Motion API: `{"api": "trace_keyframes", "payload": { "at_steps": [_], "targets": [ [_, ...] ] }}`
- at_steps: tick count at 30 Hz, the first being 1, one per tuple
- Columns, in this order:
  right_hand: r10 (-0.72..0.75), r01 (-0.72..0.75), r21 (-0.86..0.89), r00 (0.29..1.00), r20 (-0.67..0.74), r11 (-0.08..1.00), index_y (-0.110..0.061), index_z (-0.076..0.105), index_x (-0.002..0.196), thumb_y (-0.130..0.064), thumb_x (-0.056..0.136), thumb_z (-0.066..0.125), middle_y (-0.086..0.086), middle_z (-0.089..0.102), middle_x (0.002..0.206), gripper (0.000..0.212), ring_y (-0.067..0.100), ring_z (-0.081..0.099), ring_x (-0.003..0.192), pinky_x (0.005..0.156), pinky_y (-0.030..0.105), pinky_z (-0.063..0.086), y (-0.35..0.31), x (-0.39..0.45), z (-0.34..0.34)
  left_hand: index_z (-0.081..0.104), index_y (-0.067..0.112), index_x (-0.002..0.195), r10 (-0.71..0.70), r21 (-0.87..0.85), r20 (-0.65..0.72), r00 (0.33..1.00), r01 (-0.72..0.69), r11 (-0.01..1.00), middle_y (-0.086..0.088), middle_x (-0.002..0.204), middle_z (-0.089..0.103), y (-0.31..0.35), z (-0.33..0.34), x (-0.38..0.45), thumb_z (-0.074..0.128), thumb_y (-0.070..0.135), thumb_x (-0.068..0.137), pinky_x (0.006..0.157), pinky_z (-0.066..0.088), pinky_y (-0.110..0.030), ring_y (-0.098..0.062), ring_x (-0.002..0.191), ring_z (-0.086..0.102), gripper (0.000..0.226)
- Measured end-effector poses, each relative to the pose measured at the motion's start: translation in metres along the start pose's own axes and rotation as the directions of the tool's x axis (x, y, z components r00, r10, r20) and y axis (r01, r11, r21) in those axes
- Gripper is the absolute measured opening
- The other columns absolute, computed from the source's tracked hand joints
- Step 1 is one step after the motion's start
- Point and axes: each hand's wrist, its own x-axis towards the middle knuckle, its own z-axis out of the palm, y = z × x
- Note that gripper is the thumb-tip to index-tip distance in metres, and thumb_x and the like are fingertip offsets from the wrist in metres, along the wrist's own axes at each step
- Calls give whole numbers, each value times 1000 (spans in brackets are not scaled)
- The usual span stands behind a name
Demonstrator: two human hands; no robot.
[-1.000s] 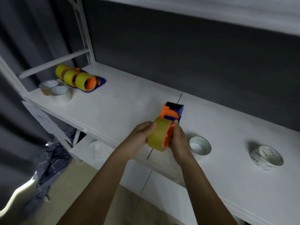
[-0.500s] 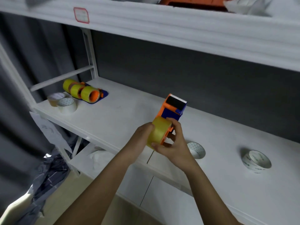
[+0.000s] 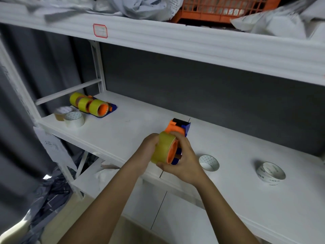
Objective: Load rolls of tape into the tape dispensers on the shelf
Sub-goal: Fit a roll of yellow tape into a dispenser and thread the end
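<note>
A: Where's the roll being loaded?

B: The yellow tape roll (image 3: 162, 147) sits on the orange hub of the orange-and-blue dispenser (image 3: 177, 133), held up in the air just above the front edge of the white shelf (image 3: 133, 125). The dispenser's black cutter end points away from the person, toward the dark back wall.

A: And the hands?

B: The left hand (image 3: 149, 147) is curled round the left side of the roll, fingers wrapped behind it. The right hand (image 3: 182, 160) grips the dispenser from the right and underneath, thumb under the roll's lower rim, fingers over the top near the orange body (the handle itself is mostly hidden in the palm).

A: What else is on the shelf?

B: At the far left end of the shelf, three loaded dispensers (image 3: 91, 105) lie side by side, yellow rolls on orange hubs. Just in front of them stand a brown tape roll (image 3: 60, 114) and a white tape roll (image 3: 74, 118), touching each other. To the right of the held dispenser, two more white rolls lie flat on the shelf: a nearer roll (image 3: 209, 162) just beside the right hand, and a farther roll (image 3: 270, 173) well apart from it.

A: Above?

B: An upper shelf (image 3: 193, 41) carries an orange basket (image 3: 223, 9) and crumpled white bags.
</note>
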Motion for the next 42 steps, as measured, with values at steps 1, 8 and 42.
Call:
{"api": "trace_keyframes", "payload": {
  "at_steps": [1,8,42],
  "targets": [
    [34,-34,16,999,8,999,-46,33,129,-35,61,83,-21,40,128,85,6,48,117,88,32,55,-1,0,0,59,15,94,8,-10,6,1000,-8,1000,-13,100,63,-2,-1,-1,38,21,96,83,49,-37,-24,87,59,22],
    [192,-201,194,979,66,960,-48,44,112,-21,76,76,-24,57,103,55,-3,60,95,71,18,54,-14,-2,0,57,15,108,53,4,37,998,-53,999,-12,109,63,-11,-6,-11,44,33,84,88,50,-41,-22,94,61,33],
    [576,-549,369,816,42,750,-24,54,108,-61,85,49,10,67,100,43,25,71,83,72,36,60,-18,3,-1,50,32,99,200,95,119,973,-212,973,4,100,59,-30,1,8,33,29,69,74,47,-25,-10,88,57,34]
  ]
}}
